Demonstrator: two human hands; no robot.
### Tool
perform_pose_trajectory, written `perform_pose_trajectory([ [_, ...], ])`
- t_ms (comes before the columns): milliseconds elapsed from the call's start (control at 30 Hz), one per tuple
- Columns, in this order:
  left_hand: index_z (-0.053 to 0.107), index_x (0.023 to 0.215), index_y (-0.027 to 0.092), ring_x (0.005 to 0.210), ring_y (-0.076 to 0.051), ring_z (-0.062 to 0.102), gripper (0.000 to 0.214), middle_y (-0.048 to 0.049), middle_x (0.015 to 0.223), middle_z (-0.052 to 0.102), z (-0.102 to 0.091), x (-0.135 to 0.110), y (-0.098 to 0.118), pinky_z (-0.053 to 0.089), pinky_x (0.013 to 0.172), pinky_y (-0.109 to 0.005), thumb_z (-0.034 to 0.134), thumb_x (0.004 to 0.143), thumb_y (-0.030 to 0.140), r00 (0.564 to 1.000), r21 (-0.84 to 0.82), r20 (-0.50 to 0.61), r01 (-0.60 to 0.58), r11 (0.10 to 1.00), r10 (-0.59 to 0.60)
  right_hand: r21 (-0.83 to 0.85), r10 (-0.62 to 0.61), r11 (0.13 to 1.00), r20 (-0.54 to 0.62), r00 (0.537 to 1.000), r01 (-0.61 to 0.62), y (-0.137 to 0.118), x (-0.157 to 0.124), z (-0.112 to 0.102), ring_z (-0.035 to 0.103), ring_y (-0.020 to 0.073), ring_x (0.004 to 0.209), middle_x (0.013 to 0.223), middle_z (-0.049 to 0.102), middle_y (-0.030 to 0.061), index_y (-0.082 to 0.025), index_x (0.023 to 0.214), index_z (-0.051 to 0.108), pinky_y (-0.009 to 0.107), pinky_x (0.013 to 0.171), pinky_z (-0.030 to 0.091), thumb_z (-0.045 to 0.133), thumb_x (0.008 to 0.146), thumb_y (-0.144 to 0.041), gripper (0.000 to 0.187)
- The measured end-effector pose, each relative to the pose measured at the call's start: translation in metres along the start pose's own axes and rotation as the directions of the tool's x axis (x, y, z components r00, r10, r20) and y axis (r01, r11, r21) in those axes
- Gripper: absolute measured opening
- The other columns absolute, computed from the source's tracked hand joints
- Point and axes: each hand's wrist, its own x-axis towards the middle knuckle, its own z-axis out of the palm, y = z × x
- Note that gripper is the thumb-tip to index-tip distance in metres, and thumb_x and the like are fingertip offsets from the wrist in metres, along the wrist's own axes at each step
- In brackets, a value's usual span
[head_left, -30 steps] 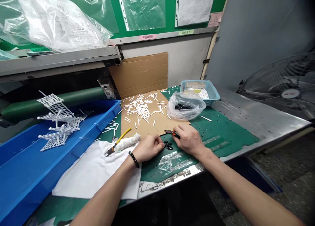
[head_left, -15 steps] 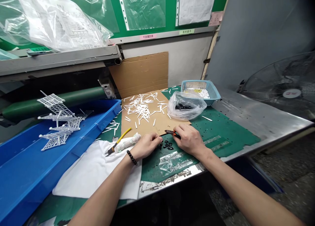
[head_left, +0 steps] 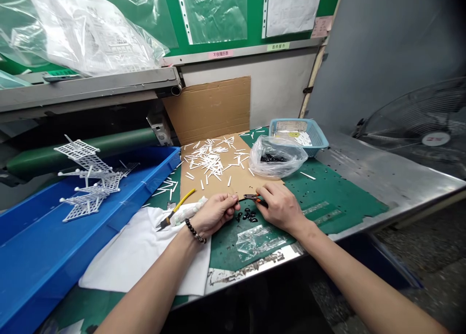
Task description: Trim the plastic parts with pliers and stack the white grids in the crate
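Right now, two bare arms reach in over the front edge of a work bench, elbows out wide and wrists bent in. The right hand (head_left: 280, 208) curls shut around small orange-handled pliers (head_left: 253, 196), and their thin black nose points left. The left hand (head_left: 214, 212), with a black bead bracelet (head_left: 194, 231) on its wrist, is just beside that nose. Its fingertips (head_left: 233, 199) are pinched close together at the pliers' tip, but it is too small to tell if they hold anything.

Small black bits (head_left: 247, 216) lie on a green mat (head_left: 327, 193) right below the hands. Just past the hands is the edge of a cardboard sheet (head_left: 233, 176) with many white sticks (head_left: 206, 161) on it. On the right, the mat goes on a long way to its ragged edge on a steel table top (head_left: 386, 178). On the left, yellow-handled cutters (head_left: 175, 209) lie on a white cloth (head_left: 141, 256), near a long blue bin (head_left: 109, 178).
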Motion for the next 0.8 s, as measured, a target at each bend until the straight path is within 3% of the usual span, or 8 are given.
perform_pose_trajectory([
  [233,0.057,0.07,0.011,0.052,-0.002,0.039,0.034,0.0004,0.067,0.055,0.0035,0.0044,-0.0042,0.027,0.047,-0.014,0.079,0.068,0.036,0.999,-0.038,-0.043,-0.01,0.999,0.008,0.008,-0.097,0.995,0.02,0.995,0.097,-0.0043,0.0034,-0.0054,0.048,0.0253,0.087,0.093,0.057,0.0099,-0.015,0.101,0.061,0.035,0.078,0.036,0.057,0.084,-0.023,0.019],
  [600,0.057,0.076,0.011,0.05,-0.002,0.036,0.035,0.0004,0.067,0.056,0.004,0.0066,-0.006,0.022,0.045,-0.017,0.078,0.069,0.039,1.0,0.006,-0.024,-0.002,1.0,0.003,-0.033,-0.107,0.993,0.073,0.992,0.11,-0.0048,0.0044,-0.0079,0.047,0.0253,0.087,0.089,0.056,0.0089,-0.016,0.097,0.061,0.035,0.078,0.034,0.057,0.084,-0.023,0.015],
  [800,0.056,0.072,0.012,0.052,-0.004,0.039,0.035,-0.0016,0.068,0.058,0.0067,0.0051,-0.0034,0.026,0.047,-0.017,0.075,0.07,0.041,0.998,0.017,-0.067,0.008,1.0,-0.007,-0.064,-0.088,0.994,0.064,0.994,0.092,-0.0044,0.0032,-0.0075,0.047,0.025,0.085,0.086,0.055,0.0081,-0.017,0.094,0.061,0.035,0.076,0.033,0.055,0.086,-0.024,0.012],
])
